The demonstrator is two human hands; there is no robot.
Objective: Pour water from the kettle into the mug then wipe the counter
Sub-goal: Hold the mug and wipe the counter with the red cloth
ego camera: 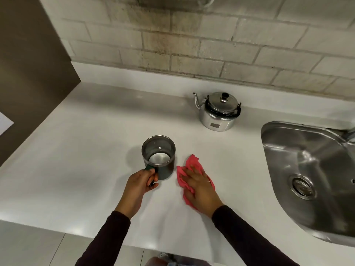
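My left hand (141, 182) has its fingers (153, 176) closed round the mug (159, 157) handle; my right hand (199, 186) lies flat, fingers spread, pressing a pink cloth (192, 162) onto the tabletop (86, 150) just right of the mug. The kettle (218, 112) stands well beyond both hands. A wide wipe leftward could knock the mug and spill it.

A dark metal mug with a steel rim (158, 157) is set near the middle of the pale flat counter (76, 160), with the left hand (141, 182) wrapped round its handle. Just right of it, a crumpled pink cloth (192, 164) is pinned flat under the right hand (199, 189). Further back and to the right, a shiny steel kettle with a black knob (219, 112) is parked near the tiled brick wall (211, 45). A stainless steel sink basin (307, 169) is sunk into the counter at the far right.
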